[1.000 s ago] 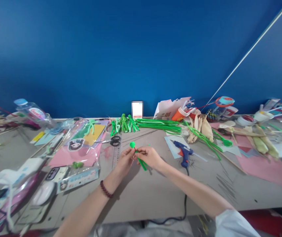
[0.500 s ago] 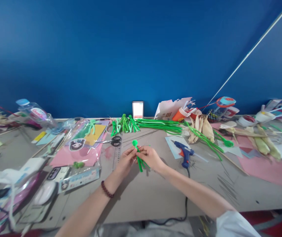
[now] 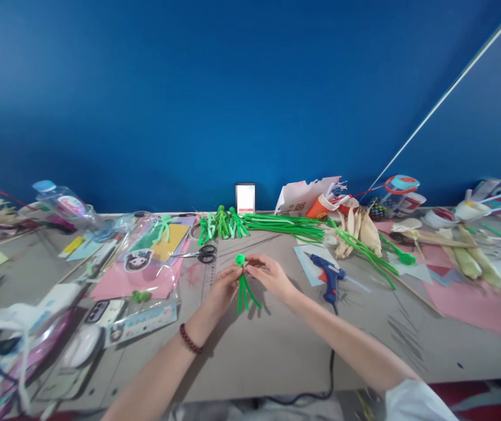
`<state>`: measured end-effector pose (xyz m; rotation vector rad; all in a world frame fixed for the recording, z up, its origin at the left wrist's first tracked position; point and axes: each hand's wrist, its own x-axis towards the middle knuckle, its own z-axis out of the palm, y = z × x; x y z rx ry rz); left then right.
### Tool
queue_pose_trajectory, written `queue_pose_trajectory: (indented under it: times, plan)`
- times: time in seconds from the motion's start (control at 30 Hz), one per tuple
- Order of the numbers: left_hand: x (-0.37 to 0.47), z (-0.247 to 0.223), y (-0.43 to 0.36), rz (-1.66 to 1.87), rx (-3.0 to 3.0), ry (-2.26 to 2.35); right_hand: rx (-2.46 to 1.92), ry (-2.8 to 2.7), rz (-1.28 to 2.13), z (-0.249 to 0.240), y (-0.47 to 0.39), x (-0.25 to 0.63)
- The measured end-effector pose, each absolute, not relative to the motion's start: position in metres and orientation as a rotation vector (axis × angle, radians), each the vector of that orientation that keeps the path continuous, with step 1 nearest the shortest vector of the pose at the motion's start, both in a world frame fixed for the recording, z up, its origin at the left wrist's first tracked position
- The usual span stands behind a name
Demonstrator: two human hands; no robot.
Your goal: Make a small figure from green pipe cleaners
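Note:
A green pipe-cleaner figure [image 3: 243,292], with a round coiled head and several straight strands hanging below, is held upright over the middle of the table. My left hand [image 3: 225,287], with a beaded bracelet on its wrist, pinches it just under the head. From the other side, the bent fingers of my right hand [image 3: 270,278] close at the same neck; its fingertips are partly hidden. Behind my hands lie similar finished green pipe-cleaner figures [image 3: 221,222] and a bundle of loose green pipe cleaners [image 3: 285,224]. Black-handled scissors [image 3: 205,254] rest to the left.
A blue glue gun [image 3: 332,277] lies on light blue paper to the right, its cord running off the front edge. Left are a plastic bag of coloured paper [image 3: 139,275], a mouse [image 3: 82,345] and a bottle [image 3: 64,202]. Dried husks [image 3: 369,234] and paper cups [image 3: 319,206] stand back right.
My right hand has moved up from the strands to the neck. The strands, bunched before, now hang spread apart below my fingers.

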<state>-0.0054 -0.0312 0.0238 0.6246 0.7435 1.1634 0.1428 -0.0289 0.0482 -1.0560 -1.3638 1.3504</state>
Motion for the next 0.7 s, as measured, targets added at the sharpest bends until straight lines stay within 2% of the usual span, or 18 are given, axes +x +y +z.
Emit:
queue_pose_trajectory:
  times: [0.37,0.53,0.7]
  plan:
    - [-0.005,0.030,-0.037,0.926,0.783,0.698,-0.962,-1.424,1.603,0.053,-0.021,0.154]
    - [-0.003,0.033,-0.036,0.905,0.871,0.701,-1.078,-1.556,1.328,0.053,-0.019,0.156]
    - [-0.005,0.035,-0.036,1.020,1.236,0.965,-1.124,-1.727,0.998,0.058,-0.023,0.155]
